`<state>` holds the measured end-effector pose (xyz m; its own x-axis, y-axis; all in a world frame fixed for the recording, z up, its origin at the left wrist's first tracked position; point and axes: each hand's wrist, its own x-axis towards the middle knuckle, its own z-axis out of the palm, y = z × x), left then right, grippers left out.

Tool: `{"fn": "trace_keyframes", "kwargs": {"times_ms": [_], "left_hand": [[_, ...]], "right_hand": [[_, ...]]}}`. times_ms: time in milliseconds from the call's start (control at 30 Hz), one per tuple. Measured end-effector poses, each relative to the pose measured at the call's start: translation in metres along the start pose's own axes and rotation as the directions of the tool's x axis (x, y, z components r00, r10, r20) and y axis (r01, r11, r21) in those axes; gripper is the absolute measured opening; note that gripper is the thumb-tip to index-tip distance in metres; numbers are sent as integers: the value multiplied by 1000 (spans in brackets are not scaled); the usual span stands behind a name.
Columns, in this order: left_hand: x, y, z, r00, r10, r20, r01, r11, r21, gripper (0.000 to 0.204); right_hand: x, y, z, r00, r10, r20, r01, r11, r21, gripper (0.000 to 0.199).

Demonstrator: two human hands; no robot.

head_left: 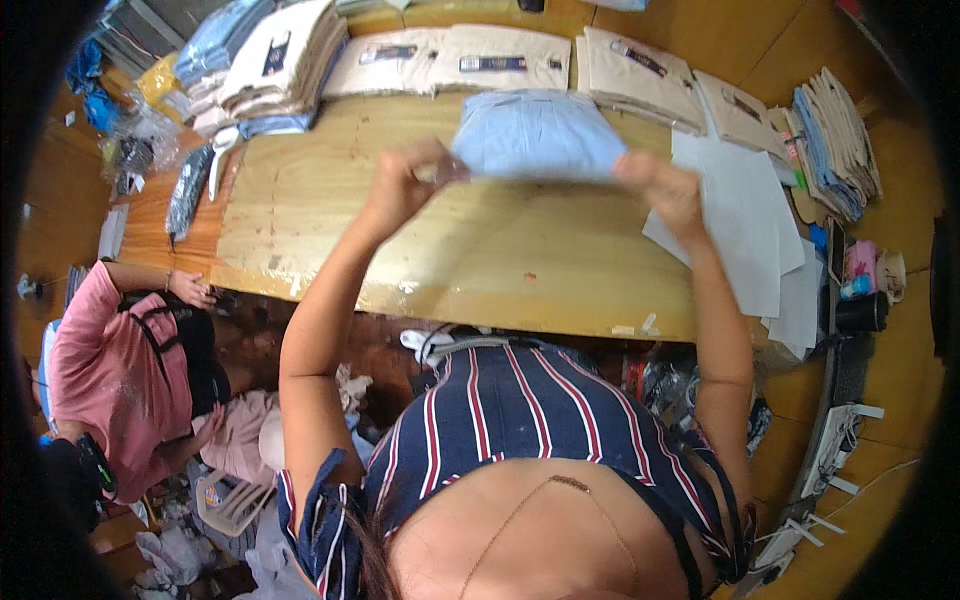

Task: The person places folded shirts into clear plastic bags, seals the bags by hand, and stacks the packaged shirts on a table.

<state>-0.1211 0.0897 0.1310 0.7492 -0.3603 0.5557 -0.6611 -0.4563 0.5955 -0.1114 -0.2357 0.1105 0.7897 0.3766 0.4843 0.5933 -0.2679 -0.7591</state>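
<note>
A light blue folded garment [538, 135], perhaps a shirt or trousers, is held up over the table between my two hands. My left hand [412, 178] is closed on its near left corner, where a bit of clear plastic seems to show. At the near right corner, my right hand [665, 195] grips it, somewhat blurred by motion. The garment's near edge is smeared, and a shadow lies below it on the wooden table [450, 260]. Just beyond it lie folded cream garments [500, 60] with dark labels.
More folded garments [275, 65] are stacked at the far left, others [835, 145] at the far right. White paper sheets [730, 220] lie on the right. A plastic-wrapped dark bundle [188, 190] rests at the left. A person in pink [120, 380] sits at the left.
</note>
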Motion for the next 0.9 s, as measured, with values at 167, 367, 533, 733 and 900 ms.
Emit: {"fn": "trace_keyframes", "kwargs": {"times_ms": [167, 367, 533, 733, 900], "left_hand": [[-124, -37, 68, 956, -6, 294, -35, 990, 135, 17], [-136, -20, 61, 908, 195, 370, -279, 941, 190, 10], [-137, -22, 64, 950, -72, 305, 83, 996, -25, 10], [-109, -27, 85, 822, -567, 57, 561, 790, -248, 18], [-92, -32, 97, 726, -686, -50, 682, 728, -72, 23]], "right_hand": [[-107, 38, 61, 954, -129, 272, 212, 930, -300, 16], [-131, 26, 57, 928, -150, 341, 295, 855, -427, 13], [-132, 33, 56, 975, 209, 81, -198, 972, -123, 10], [-100, 39, 82, 738, 624, -256, -575, 781, 245, 19], [-77, 48, 91, 691, 564, -452, -713, 633, -300, 24]]}}
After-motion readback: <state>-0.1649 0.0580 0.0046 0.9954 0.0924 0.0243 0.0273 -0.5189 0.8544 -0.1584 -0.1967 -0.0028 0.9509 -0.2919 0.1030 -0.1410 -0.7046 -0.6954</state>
